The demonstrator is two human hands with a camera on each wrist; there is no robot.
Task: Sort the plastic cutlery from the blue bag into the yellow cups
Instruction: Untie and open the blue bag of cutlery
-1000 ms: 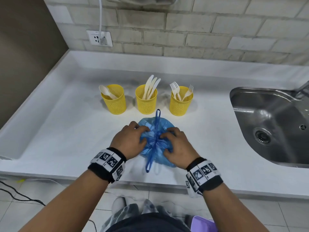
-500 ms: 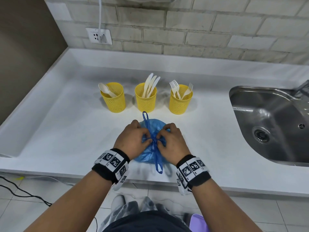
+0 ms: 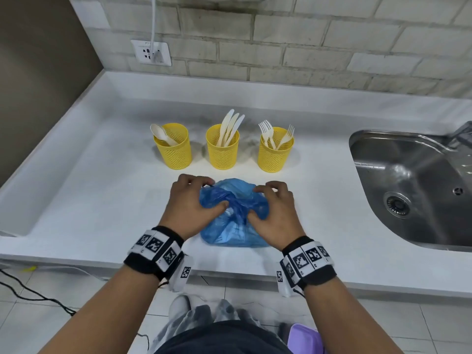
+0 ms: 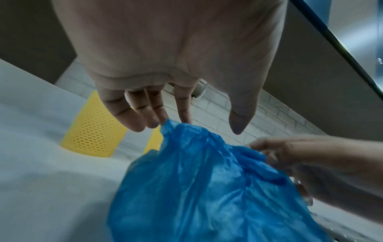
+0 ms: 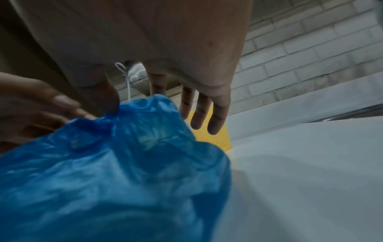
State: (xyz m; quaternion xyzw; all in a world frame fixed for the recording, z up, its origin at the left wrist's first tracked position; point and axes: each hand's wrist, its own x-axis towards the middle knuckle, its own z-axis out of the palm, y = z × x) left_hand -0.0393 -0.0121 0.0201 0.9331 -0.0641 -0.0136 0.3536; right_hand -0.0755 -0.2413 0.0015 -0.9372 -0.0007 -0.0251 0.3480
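The smooth white table (image 3: 84, 198) is carrying everything, a steel sink (image 3: 413, 190) sitting to the right of the blue bag (image 3: 233, 226). The crinkled, thin plastic bag is lying in front of three perforated yellow cups (image 3: 222, 149) holding pale spoons, knives and forks. The left hand (image 3: 190, 205) and right hand (image 3: 277, 213) are flanking the bag, each pinching its gathered top.

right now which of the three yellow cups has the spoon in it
The leftmost yellow cup, nearest the wall socket. It holds one spoon; the middle cup holds knives, and the right cup holds forks.
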